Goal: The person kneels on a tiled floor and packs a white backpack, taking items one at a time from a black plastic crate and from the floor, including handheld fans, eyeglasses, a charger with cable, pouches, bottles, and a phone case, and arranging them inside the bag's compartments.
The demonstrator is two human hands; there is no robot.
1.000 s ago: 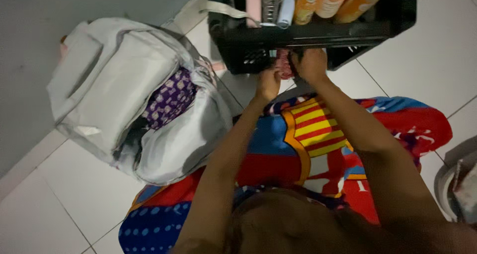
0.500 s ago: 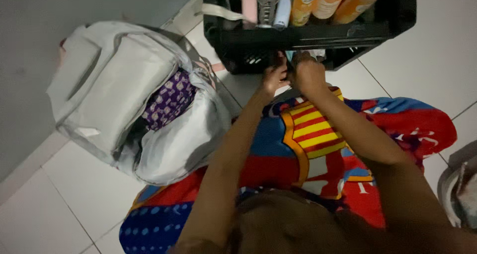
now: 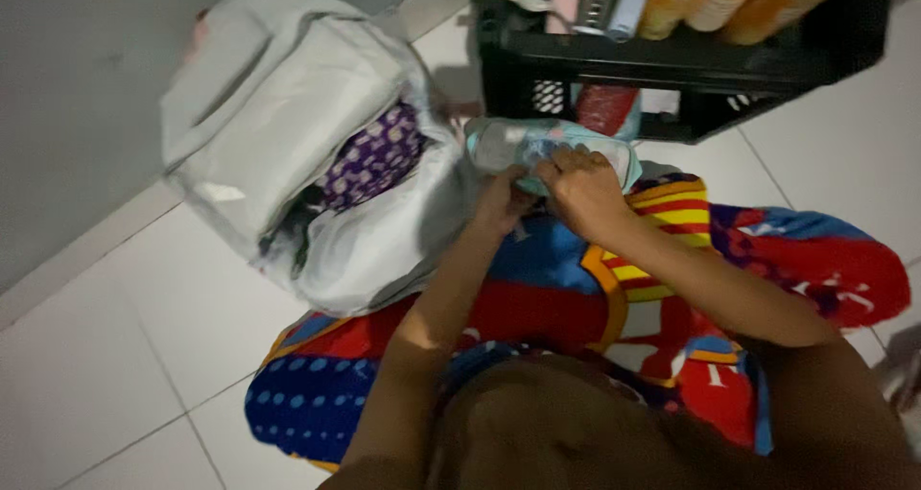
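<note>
From the head view, much is hard for you to read. The pale blue-green soft plastic packet (image 3: 552, 150) is blurred, and your hands cover its lower edge, so its full outline cannot be told. The black slatted plastic crate (image 3: 691, 68) is cut off by the top of the frame; the orange and yellow bottles (image 3: 729, 1) standing in it lose their tops there. A red item (image 3: 604, 106) behind the crate's lower slats is too dim to name. Your own torso fills the bottom of the frame and hides the near part of the red, blue and yellow patterned blanket (image 3: 815, 260).

The packet sits just in front of the crate, close under its lower rim, with little room between them. Left of the crate, the open pale grey fabric bag (image 3: 288, 135) lies against the grey wall (image 3: 86, 87), its mouth showing purple dotted cloth (image 3: 374, 159); the bag's edge almost touches the packet. Further left of the bag, bare white floor tile (image 3: 106, 375) gives open room.

Your left hand (image 3: 499, 202) reaches up just below the packet's left end, fingers curled against it, though the blur keeps me from telling whether it truly grips. Your right hand (image 3: 585, 193) lies over the packet's lower middle, knuckles up, fingers closed on it. Both forearms run forward from your body toward the crate.
</note>
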